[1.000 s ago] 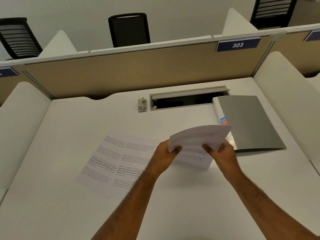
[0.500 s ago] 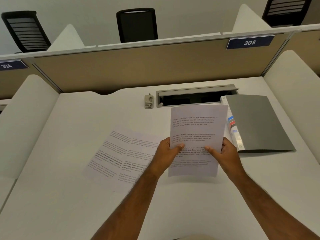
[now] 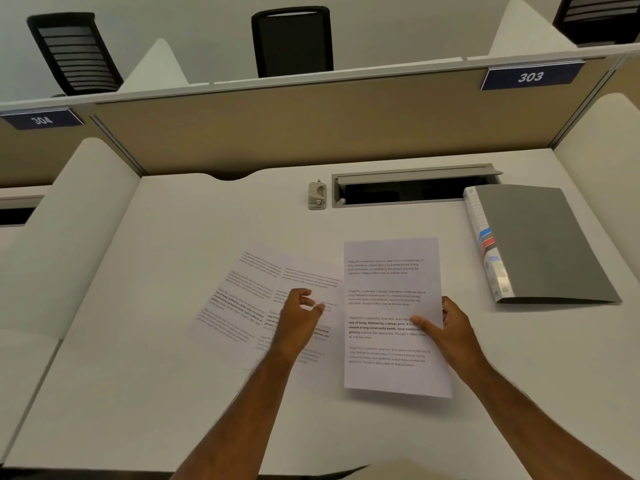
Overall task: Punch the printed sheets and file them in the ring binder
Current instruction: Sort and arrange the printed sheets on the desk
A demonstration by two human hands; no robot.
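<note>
your right hand [image 3: 453,332] is pinching a printed sheet [image 3: 393,306] above the desk [image 3: 138,341], thumb on top; your left hand [image 3: 298,318] is hovering, fingers loosely curled and holding nothing, over the loose sheets [image 3: 249,296]; the binder [image 3: 543,240] is lying shut near the hole punch [image 3: 317,195]

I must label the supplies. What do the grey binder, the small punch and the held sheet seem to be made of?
Grey binder: probably plastic, matte; its cover bows slightly. Small punch: looks like light grey plastic or painted metal, too small to tell. Held sheet: thin white printed paper, pinched by the right hand.
</note>
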